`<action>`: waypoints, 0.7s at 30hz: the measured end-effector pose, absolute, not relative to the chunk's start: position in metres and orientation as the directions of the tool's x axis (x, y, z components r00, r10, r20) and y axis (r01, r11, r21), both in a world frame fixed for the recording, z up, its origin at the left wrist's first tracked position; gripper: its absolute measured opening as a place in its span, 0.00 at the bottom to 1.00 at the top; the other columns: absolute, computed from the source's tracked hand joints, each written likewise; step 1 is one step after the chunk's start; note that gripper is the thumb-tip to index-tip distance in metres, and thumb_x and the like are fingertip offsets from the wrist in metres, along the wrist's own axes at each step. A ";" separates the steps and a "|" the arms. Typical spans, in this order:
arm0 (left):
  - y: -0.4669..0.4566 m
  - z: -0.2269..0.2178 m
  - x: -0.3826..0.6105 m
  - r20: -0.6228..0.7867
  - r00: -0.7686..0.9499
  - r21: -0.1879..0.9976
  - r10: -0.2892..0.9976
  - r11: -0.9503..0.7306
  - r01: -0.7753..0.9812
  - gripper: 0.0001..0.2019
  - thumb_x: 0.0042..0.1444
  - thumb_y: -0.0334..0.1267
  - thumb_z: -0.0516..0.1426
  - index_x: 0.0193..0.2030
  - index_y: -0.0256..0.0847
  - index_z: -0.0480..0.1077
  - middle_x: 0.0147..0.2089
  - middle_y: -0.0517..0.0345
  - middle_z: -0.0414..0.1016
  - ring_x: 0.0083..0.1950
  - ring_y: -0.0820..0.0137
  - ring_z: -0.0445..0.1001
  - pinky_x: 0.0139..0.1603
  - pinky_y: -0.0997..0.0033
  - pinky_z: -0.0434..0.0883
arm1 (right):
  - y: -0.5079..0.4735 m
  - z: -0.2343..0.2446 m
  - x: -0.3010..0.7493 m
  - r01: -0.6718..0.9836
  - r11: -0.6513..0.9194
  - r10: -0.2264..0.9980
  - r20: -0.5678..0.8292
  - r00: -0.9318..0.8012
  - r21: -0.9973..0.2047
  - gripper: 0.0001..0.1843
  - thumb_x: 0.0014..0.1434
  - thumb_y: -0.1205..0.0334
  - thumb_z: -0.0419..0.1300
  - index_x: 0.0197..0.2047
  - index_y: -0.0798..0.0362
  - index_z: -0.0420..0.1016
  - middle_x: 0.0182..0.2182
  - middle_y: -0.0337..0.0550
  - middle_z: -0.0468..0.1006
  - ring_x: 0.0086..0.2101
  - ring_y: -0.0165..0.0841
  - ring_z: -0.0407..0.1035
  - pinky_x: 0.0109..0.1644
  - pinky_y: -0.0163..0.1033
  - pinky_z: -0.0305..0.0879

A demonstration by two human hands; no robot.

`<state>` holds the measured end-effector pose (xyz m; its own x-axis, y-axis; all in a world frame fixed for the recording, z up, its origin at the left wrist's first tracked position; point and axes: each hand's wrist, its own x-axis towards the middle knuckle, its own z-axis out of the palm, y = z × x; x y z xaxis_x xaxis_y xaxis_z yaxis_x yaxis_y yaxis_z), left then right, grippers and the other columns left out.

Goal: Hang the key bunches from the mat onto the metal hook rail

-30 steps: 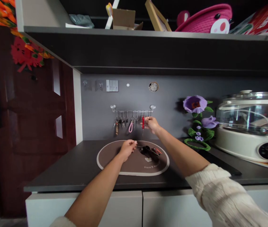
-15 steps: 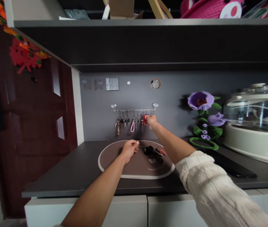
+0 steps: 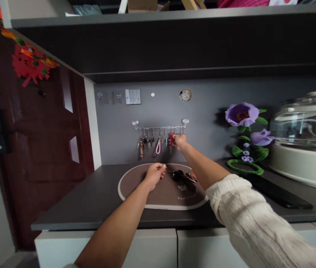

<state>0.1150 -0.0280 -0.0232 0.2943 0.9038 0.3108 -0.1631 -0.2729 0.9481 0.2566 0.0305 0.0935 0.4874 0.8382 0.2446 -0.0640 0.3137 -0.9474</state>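
My right hand (image 3: pixel 180 142) is raised to the hook rail (image 3: pixel 160 128) on the grey wall. Its fingers pinch a bunch of keys with a red tag (image 3: pixel 171 139), at the right part of the row; one key hangs below the tag. Several other key bunches hang to the left, among them one with a pink loop (image 3: pixel 158 146) and one with a brown fob (image 3: pixel 141 149). Over the brown mat (image 3: pixel 138 188), my left hand (image 3: pixel 155 175) has its fingers closed; what they hold, if anything, is hidden. Close to its right, dark keys (image 3: pixel 180 175) lie on the mat.
A purple flower ornament (image 3: pixel 241 114), a black flat object (image 3: pixel 282 191) and a cream appliance with a clear cover (image 3: pixel 303 156) stand to the right on the dark counter (image 3: pixel 85 203). A shelf (image 3: pixel 158 44) juts out overhead. At left is a dark red door (image 3: pixel 49 167).
The whole view has shifted slightly as my head moved. My right hand stays at the red-tagged keys by the rail, and my left hand keeps its closed pose over the mat.
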 end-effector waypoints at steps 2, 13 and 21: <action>-0.027 -0.024 0.115 0.315 0.296 0.946 0.902 -0.274 -0.171 0.15 0.40 0.46 0.59 0.26 0.34 0.65 0.23 0.61 0.63 0.21 0.81 0.61 0.20 0.80 0.58 | 0.033 0.090 0.258 -0.054 0.307 0.836 0.242 0.493 -0.950 0.07 0.50 0.70 0.51 0.22 0.55 0.63 0.12 0.35 0.62 0.14 0.23 0.57 0.18 0.30 0.60; -0.029 -0.023 0.114 0.301 0.271 0.952 0.914 -0.273 -0.136 0.14 0.41 0.44 0.59 0.26 0.34 0.65 0.21 0.62 0.63 0.21 0.81 0.61 0.21 0.80 0.59 | 0.040 0.079 0.269 0.044 0.314 0.810 0.292 0.509 -0.948 0.06 0.46 0.69 0.53 0.19 0.54 0.63 0.12 0.33 0.62 0.16 0.22 0.57 0.19 0.27 0.56; -0.031 -0.022 0.114 0.308 0.270 0.951 0.912 -0.286 -0.119 0.12 0.40 0.42 0.59 0.25 0.34 0.65 0.20 0.63 0.63 0.21 0.80 0.61 0.23 0.79 0.59 | 0.027 0.068 0.274 0.081 0.322 0.825 0.322 0.464 -0.943 0.06 0.45 0.73 0.51 0.20 0.56 0.63 0.16 0.34 0.65 0.19 0.21 0.59 0.23 0.26 0.55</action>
